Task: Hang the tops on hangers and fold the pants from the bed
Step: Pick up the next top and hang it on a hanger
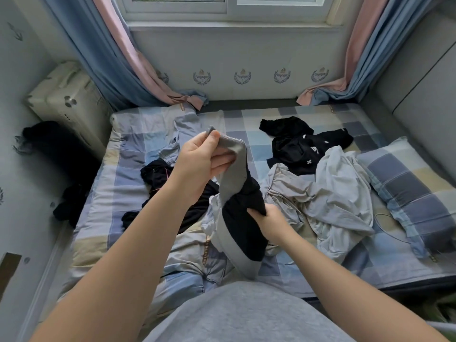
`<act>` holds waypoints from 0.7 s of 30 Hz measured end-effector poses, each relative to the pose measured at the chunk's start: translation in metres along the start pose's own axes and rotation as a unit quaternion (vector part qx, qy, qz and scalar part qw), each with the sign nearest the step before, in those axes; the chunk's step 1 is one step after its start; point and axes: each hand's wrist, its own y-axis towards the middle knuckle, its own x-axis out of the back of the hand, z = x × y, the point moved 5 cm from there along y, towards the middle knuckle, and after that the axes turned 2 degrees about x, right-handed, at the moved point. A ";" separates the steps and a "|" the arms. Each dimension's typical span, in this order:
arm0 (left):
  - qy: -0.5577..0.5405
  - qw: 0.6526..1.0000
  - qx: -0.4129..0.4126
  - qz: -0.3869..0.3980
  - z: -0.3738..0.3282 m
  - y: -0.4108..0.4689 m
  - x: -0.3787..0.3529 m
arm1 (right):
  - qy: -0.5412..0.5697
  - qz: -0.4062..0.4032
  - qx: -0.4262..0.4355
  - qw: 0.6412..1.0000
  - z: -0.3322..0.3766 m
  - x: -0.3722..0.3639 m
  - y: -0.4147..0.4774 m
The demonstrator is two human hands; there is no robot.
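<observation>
Black garment [243, 213] with grey band, held above the bed [128, 154]: band pinched by left hand [202, 159], black cloth gripped by right hand [267, 218].

the bed [128, 154] fills the middle, its far end below the window [232, 6]. the left curtain [103, 58] and the right curtain [365, 58] hang beside the window, both trailing onto the bed's far edge. a suitcase [66, 97] stands left of the bed, by the wall. a pillow [414, 188] lies on the bed's right side. over the bed's middle the held garment [243, 218] hangs between the left grip [199, 164], higher and farther, and the right grip [269, 220], lower and nearer. a loose heap [333, 193] lies right of it, a top [303, 149] behind the heap, and the left garment [160, 174] partly under the left forearm.
</observation>
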 end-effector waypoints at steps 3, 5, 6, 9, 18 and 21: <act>0.117 0.993 0.025 -0.011 0.017 0.005 0.014 | 0.074 -0.013 0.022 0.997 0.020 0.016 0.007; 0.220 0.974 0.059 -0.017 0.036 0.005 0.024 | 0.112 -0.030 0.029 0.993 0.033 0.027 0.010; 0.267 0.960 0.080 -0.013 0.048 0.004 0.028 | 0.132 -0.044 0.029 0.990 0.039 0.032 0.012; 0.353 0.923 0.154 0.020 0.084 -0.004 0.036 | 0.187 -0.077 0.020 0.979 0.057 0.043 0.013; 0.305 0.927 0.216 0.022 0.129 -0.025 0.025 | 0.376 -0.127 -0.002 0.918 0.105 0.056 -0.002; 0.254 0.945 0.207 -0.003 0.128 -0.024 0.022 | 0.400 -0.112 0.021 0.910 0.118 0.057 -0.009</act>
